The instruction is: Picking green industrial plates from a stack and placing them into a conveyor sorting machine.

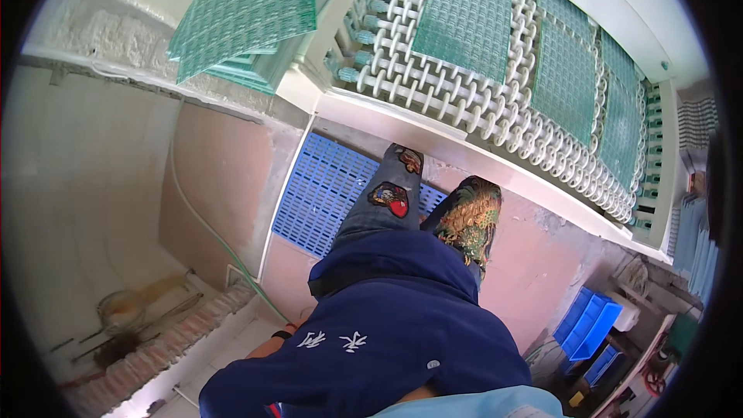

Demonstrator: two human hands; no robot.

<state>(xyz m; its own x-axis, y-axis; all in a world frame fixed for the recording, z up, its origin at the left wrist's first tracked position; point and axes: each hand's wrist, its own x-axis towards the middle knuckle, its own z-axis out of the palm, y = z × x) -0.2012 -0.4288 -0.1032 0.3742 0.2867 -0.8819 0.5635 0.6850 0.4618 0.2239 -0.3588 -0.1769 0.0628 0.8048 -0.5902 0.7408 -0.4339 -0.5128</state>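
My left wrist [285,334], with a dark band on it, shows at the left side of my navy shirt. Only a sliver of the left hand [303,320] appears beyond it; the fingers are hidden. My right hand is out of sight. Ahead of me, patterned green glass sheets [467,27] lie on a conveyor [441,101] of rollers with white rings. Further green sheets [569,81] lie to the right on the same rollers. A stack of green glass sheets [251,11] rests beside the conveyor at the upper left. Neither hand is seen touching the glass.
Under my feet is a blue slatted plastic mat [313,193]. A pale green hose [209,224] runs along the floor at left, near a low brick edge [166,348]. Blue plastic bins [586,323] stand at the lower right. The conveyor's white frame [433,128] crosses in front.
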